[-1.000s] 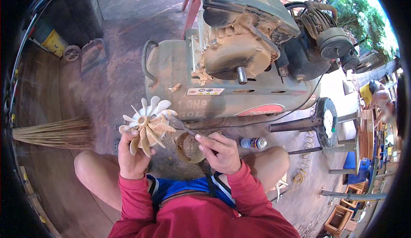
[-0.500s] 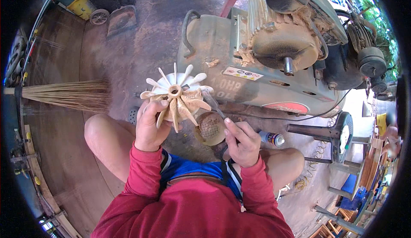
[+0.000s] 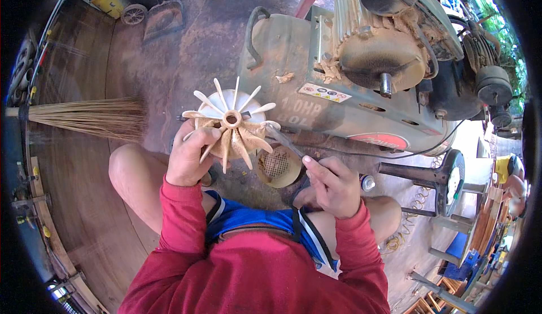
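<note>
My left hand is closed around the lower left side of a white plastic cooling fan, thumb on its front. Its upper blades look pale, while brown dust cakes the lower ones and part of the hub. Between the fingers of my right hand is a slim grey tool; whether it is a brush or a scraper I cannot tell. The tool's tip meets the fan's right-hand blades. Below the fan, between my legs, sits a round, dusty perforated cover.
An air compressor with a dust-covered motor stands ahead to the right. A straw broom lies at the left. Beside my right hand are a spray can and a dark stool. A dustpan rests farther back.
The fan has turned a little in my left hand, its blades now at different angles. My right hand has shifted slightly right with the tool and now covers most of the spray can.
</note>
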### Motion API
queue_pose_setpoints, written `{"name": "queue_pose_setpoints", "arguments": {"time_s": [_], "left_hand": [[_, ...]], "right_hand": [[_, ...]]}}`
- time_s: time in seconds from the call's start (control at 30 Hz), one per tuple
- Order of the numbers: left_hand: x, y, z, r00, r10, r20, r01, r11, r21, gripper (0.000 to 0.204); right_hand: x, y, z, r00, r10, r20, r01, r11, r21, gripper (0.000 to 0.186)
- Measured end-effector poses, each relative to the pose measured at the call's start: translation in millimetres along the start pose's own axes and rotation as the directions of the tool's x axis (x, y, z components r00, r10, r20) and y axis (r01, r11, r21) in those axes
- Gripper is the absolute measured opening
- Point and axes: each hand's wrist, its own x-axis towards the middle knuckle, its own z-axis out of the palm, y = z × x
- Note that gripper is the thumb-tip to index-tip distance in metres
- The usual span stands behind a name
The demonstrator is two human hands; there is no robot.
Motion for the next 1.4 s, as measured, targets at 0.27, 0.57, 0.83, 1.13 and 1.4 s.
{"name": "queue_pose_setpoints", "arguments": {"time_s": [0.27,0.57,0.83,1.13,1.4], "left_hand": [[22.0,-15.4,-12.0,0.976,0.014,0.215,-0.009,1.000,-0.025,0.040],[19.0,-13.1,-11.3,0.981,0.036,0.191,-0.045,0.998,0.042,0.038],[22.0,-6.6,-14.7,0.990,0.035,0.137,-0.076,0.948,0.309,0.037],[35.5,-26.6,-19.4,0.978,-0.024,0.206,0.019,1.000,0.025,0.037],[33.8,-23.3,-13.4,0.962,-0.072,0.264,0.055,0.996,0.075,0.034]], "right_hand": [[-4.9,-2.1,6.5,0.989,0.132,0.063,-0.144,0.954,0.262,0.056],[-8.9,-0.3,3.4,0.999,0.022,-0.039,-0.025,0.997,-0.078,0.058],[-6.9,5.6,-2.0,0.998,0.011,0.056,-0.009,1.000,-0.024,0.055],[-14.9,1.0,-0.9,0.996,0.082,0.042,-0.082,0.997,-0.009,0.057],[-13.0,7.1,-0.2,1.000,-0.022,0.021,0.023,0.999,-0.041,0.055]]}}
